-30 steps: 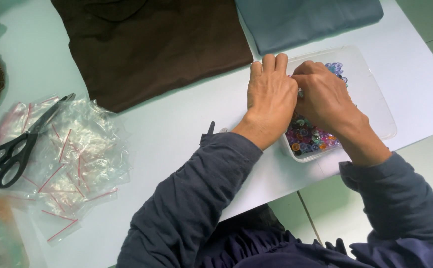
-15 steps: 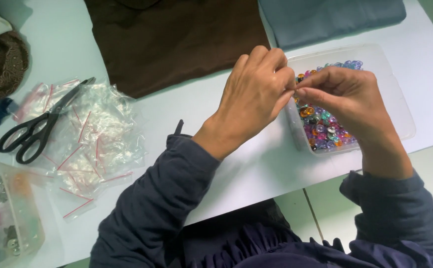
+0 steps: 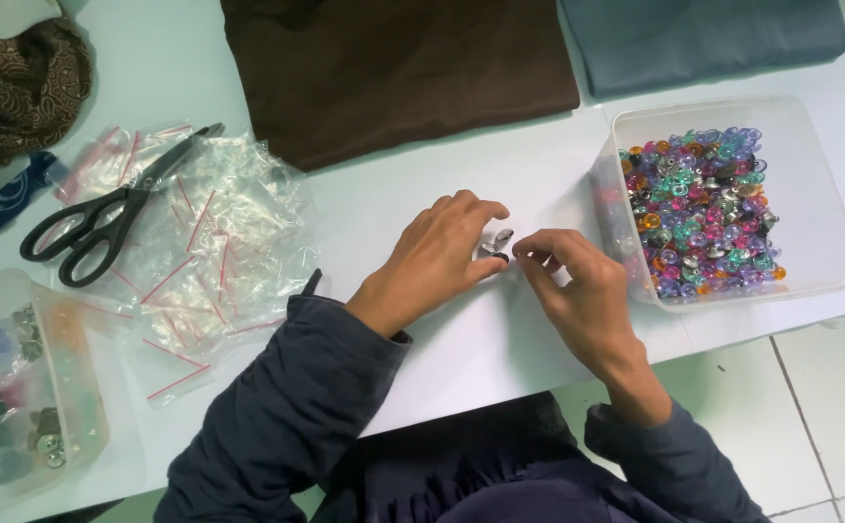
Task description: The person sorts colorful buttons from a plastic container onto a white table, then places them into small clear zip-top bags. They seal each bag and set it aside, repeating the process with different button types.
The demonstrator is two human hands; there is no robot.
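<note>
Both hands pinched on tiny pieces at table centre.
Left hand [image 3: 437, 257] and right hand [image 3: 578, 291] fingertips nearly meeting around small silvery snaps [image 3: 500, 242], partly hidden, beside clear tub of coloured snaps [image 3: 829, 223].

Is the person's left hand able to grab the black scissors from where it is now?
Probably yes. The left hand rests on the white table, and the scissors lie uncovered on the clear bags off to its left. Nothing stands between them, though the arm would have to stretch sideways.
</note>
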